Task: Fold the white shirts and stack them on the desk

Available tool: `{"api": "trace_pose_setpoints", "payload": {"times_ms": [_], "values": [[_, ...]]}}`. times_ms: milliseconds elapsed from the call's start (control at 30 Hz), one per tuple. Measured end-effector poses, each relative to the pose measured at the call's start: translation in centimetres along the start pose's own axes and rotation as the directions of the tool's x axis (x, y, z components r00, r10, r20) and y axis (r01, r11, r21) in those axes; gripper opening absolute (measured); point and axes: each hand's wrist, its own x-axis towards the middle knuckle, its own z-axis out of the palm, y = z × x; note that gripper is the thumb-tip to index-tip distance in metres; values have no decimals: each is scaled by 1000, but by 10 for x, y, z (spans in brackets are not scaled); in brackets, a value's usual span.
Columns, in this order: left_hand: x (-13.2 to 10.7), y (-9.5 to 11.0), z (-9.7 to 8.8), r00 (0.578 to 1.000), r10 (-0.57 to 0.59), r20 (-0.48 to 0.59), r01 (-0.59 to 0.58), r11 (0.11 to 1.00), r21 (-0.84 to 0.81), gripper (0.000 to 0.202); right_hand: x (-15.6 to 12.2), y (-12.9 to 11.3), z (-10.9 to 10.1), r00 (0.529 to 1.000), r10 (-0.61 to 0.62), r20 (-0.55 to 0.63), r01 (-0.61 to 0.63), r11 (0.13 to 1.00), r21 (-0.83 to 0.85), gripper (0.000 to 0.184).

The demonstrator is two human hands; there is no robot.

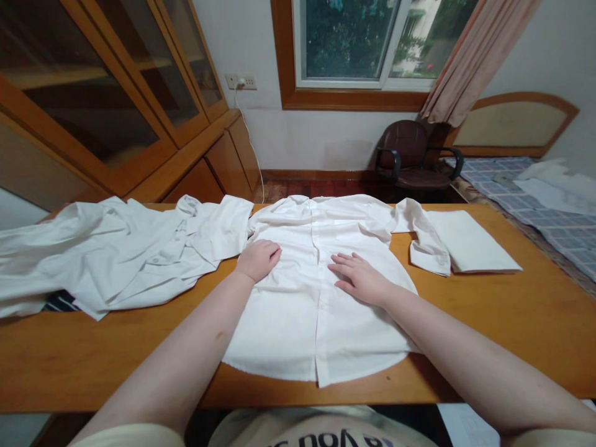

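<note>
1. Left hand (258,259) is laid on the white dress shirt (302,310) with fingers curled under; whether cloth is pinched beneath them cannot be told.
2. Right hand (358,277) is spread flat, palm down, just beside the button placket (317,298), likely so the front panel is held smooth.
3. Shirt is spread front-up and buttoned at the middle of the wooden table (488,323), hem toward the person; one sleeve (421,239) is flung out to the right.
4. Rumpled white garments (116,254) are heaped at left; a folded white garment (472,248) is set apart at right, seemingly kept clear of the heap.
</note>
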Motion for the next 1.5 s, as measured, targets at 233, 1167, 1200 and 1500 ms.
{"api": "trace_pose_setpoints", "payload": {"times_ms": [233, 1167, 1200, 1500], "values": [[-12, 14, -6, 992, -61, 108, 65, 997, -33, 45, -2, 5, 16, 997, -15, 76, 22, 995, -94, 66], [-57, 53, 2, 949, -97, 301, 86, 995, 50, 69, -26, 41, 4, 981, 189, 47, -183, 978, -100, 66], [-55, 52, 2, 942, -98, 321, 88, 995, 48, 73, -26, 45, 3, 978, 204, 41, -198, 973, -116, 66], [-36, 46, 6, 944, -130, 303, 108, 990, 88, 76, -9, 61, 5, 958, 285, -31, -283, 923, -259, 70]]}}
